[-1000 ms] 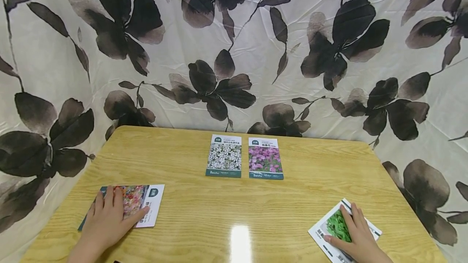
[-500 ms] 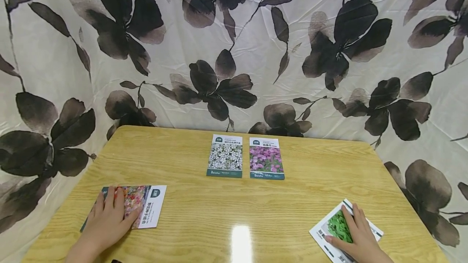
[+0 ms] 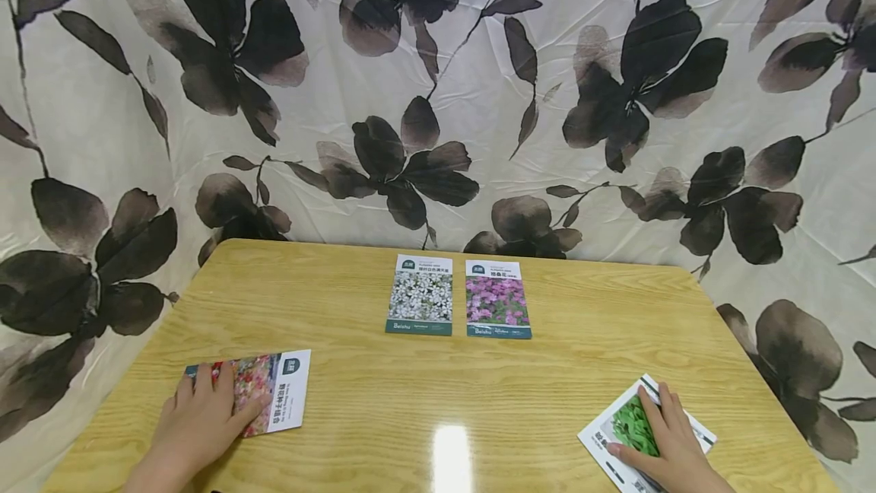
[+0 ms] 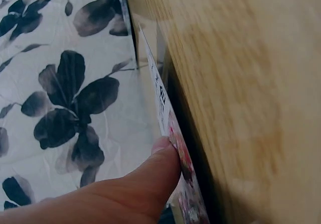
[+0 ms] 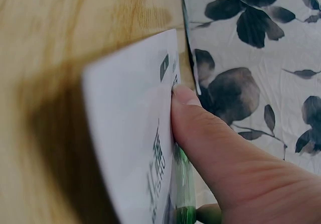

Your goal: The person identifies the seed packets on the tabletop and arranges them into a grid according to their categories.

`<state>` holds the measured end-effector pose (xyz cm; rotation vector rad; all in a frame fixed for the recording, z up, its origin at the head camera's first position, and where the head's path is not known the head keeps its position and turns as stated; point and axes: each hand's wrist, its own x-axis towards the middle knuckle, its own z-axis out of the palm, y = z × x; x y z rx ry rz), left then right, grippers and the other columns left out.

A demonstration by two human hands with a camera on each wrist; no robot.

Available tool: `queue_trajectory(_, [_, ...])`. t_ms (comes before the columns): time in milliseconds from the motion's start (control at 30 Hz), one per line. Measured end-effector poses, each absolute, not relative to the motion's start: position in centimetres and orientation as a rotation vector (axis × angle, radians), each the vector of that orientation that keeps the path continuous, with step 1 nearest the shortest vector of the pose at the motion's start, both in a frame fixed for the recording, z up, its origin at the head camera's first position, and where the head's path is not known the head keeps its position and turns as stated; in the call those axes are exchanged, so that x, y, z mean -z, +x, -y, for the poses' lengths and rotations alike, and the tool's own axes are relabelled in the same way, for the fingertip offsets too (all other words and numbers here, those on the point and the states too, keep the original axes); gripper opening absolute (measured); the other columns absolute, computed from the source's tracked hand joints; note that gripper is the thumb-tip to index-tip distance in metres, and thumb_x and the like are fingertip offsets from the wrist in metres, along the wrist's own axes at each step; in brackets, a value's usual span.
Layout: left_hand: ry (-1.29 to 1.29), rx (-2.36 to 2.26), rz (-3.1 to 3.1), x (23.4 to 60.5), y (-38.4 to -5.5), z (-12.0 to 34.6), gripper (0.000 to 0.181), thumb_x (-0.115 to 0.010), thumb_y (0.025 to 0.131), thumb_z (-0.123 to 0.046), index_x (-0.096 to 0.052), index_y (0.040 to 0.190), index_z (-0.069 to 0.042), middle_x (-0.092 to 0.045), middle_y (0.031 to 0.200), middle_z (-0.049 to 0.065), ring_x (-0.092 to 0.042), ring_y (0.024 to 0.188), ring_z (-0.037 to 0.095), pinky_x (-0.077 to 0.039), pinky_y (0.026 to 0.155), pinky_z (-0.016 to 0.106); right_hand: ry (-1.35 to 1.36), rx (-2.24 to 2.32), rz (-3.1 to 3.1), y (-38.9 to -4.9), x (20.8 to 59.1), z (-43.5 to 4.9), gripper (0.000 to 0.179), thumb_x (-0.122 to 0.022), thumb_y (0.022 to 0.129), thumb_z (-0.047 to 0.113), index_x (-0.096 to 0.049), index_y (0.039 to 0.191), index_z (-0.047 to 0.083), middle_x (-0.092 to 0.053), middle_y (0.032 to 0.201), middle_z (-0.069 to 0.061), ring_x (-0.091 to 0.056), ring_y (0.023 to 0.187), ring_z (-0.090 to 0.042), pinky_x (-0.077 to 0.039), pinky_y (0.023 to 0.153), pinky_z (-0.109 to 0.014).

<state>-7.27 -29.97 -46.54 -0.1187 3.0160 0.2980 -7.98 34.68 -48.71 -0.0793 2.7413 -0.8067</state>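
Turned slightly since earlier: rectangular red-floral paper packet, at left of yellow wood-grain desk. Partly closed left hand grips it; right hand likewise grips rectangular white-and-green paper packet, desk's right. Thumbs over faces, likely for steadiness.

Head cam's up high, looking forward and down across the table to the floral cloth. Wrist cams are super close, one peering past the left hand at the red-flower packet, the other past the right hand at the green-pictured packet; table and cloth show in all three.
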Motion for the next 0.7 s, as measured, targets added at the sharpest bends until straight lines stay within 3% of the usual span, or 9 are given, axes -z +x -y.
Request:
queue_trajectory(167, [-0.126, -0.228, -3.023, 46.2, -7.2, 29.4, 0.103, -0.047, 0.09, -0.075, -0.044, 0.126, 0.022, -0.04, 0.113, 0.047, -0.038, 0.107, 0.069, -0.039, 0.08, 0.073, -0.084, 0.808, -2.743, -8.0, 48.6, -34.6, 0.105, -0.072, 0.087, 0.048, -0.015, 0.154, -0.011, 0.009, 0.153, -0.043, 0.009, 0.136, -0.066, -0.003, 0.095, -0.084])
queue_trajectory(300, [-0.126, -0.144, -3.038, 45.7, -7.4, 28.5, 0.096, -0.053, 0.092, -0.066, -0.044, 0.115, 0.027, -0.043, 0.101, 0.049, -0.043, 0.096, 0.069, -0.042, 0.08, 0.071, -0.097, 0.813, -2.751, -8.0, 48.6, -34.6, 0.104, -0.071, 0.088, 0.046, -0.014, 0.154, -0.01, 0.009, 0.153, -0.043, 0.009, 0.135, -0.067, -0.003, 0.095, -0.084])
queue_trajectory(433, [-0.107, -0.038, -3.024, 44.9, -7.7, 27.4, 0.09, -0.055, 0.094, -0.06, -0.048, 0.101, 0.029, -0.049, 0.089, 0.047, -0.053, 0.082, 0.063, -0.046, 0.071, 0.065, -0.112, 0.841, -2.753, -7.8, 48.5, -34.6, 0.103, -0.071, 0.088, 0.043, -0.013, 0.154, -0.01, 0.011, 0.153, -0.043, 0.01, 0.135, -0.067, -0.003, 0.094, -0.084])
queue_trajectory(600, [-0.127, -0.048, -2.941, 43.9, -8.0, 26.5, 0.074, -0.052, 0.095, -0.062, -0.068, 0.087, 0.01, -0.062, 0.085, 0.034, -0.061, 0.076, 0.051, -0.05, 0.066, 0.061, -0.107, 0.842, -2.751, -7.8, 48.4, -34.6, 0.103, -0.071, 0.088, 0.043, -0.012, 0.154, -0.01, 0.012, 0.153, -0.043, 0.011, 0.135, -0.067, -0.003, 0.094, -0.084])
queue_trajectory(700, [-0.127, -0.089, -2.895, 43.6, -8.0, 26.2, 0.063, -0.051, 0.096, -0.061, -0.069, 0.073, -0.005, -0.063, 0.075, 0.019, -0.061, 0.065, 0.036, -0.049, 0.064, 0.053, -0.095, 0.837, -2.738, -7.9, 48.3, -34.5, 0.104, -0.071, 0.089, 0.044, -0.011, 0.155, -0.009, 0.012, 0.153, -0.042, 0.011, 0.135, -0.067, -0.002, 0.094, -0.084])
